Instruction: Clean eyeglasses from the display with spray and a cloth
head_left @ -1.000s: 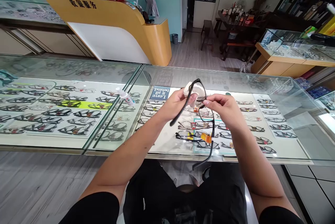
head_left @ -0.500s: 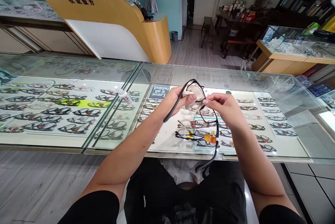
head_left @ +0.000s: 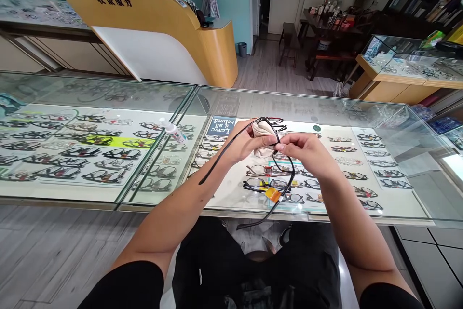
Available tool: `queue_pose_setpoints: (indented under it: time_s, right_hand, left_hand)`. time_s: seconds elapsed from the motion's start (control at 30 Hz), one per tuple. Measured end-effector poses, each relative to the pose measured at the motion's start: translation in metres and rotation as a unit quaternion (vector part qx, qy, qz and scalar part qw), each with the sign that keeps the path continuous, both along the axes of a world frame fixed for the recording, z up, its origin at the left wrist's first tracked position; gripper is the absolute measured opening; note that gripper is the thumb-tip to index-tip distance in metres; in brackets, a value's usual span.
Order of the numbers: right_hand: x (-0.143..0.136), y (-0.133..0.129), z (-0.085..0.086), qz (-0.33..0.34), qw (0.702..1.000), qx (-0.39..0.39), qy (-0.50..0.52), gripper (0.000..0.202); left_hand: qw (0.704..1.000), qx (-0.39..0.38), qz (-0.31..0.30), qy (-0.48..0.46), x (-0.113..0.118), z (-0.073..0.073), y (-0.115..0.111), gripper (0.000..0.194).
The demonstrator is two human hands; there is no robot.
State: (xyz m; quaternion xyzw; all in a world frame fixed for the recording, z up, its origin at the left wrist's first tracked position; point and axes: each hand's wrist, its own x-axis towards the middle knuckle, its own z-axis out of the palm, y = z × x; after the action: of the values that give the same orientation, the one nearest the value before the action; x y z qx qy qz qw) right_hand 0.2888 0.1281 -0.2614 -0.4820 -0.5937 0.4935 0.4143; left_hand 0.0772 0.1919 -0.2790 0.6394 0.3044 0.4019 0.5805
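Above the glass counter, my left hand [head_left: 243,144] is closed around a pale cloth [head_left: 263,129], pressing it over one lens of a pair of black-framed eyeglasses [head_left: 293,172]. The thumb lies across the cloth and the covered lens is mostly hidden. With its fingertips pinched, my right hand [head_left: 306,152] grips the frame near the middle. One temple arm extends along my left forearm; the other curves down toward me and carries an orange tag [head_left: 272,194]. Below the hands are several eyeglasses, some hard to place on or under the glass.
A white dropper bottle [head_left: 174,131] is left of my hands on the glass display counter [head_left: 152,207]. Rows of frames fill the case. Beyond are a wooden cashier desk [head_left: 217,53], another display case [head_left: 408,80] and a dark table [head_left: 336,27].
The eyeglasses have tilted, with both temple arms swinging left and the orange tag shifting left and down. My right hand has moved slightly left and down; the cloth now hides more of the lens.
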Motion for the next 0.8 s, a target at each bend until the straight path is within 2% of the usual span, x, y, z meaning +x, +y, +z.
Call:
queue_pose_setpoints:
  time_s: [0.33, 0.53, 0.63, 0.8]
  right_hand:
    - [-0.008, 0.0, -0.006, 0.034, 0.999, -0.033, -0.003, 0.05]
    - [-0.01, 0.003, -0.007, 0.02, 0.999, -0.03, 0.025, 0.047]
    - [-0.008, 0.008, -0.01, 0.015, 0.998, -0.032, 0.051, 0.042]
    - [-0.011, 0.013, -0.019, 0.026, 0.99, -0.081, 0.115, 0.041]
  left_hand:
    - [0.991, 0.08, 0.11, -0.001, 0.009, -0.002, -0.01, 0.06]
    - [0.988, 0.08, 0.131, -0.024, 0.01, -0.001, -0.01, 0.065]
    - [0.988, 0.048, 0.134, -0.066, 0.01, -0.005, -0.005, 0.06]
    - [0.984, -0.043, 0.107, -0.137, 0.012, -0.008, -0.001, 0.057]
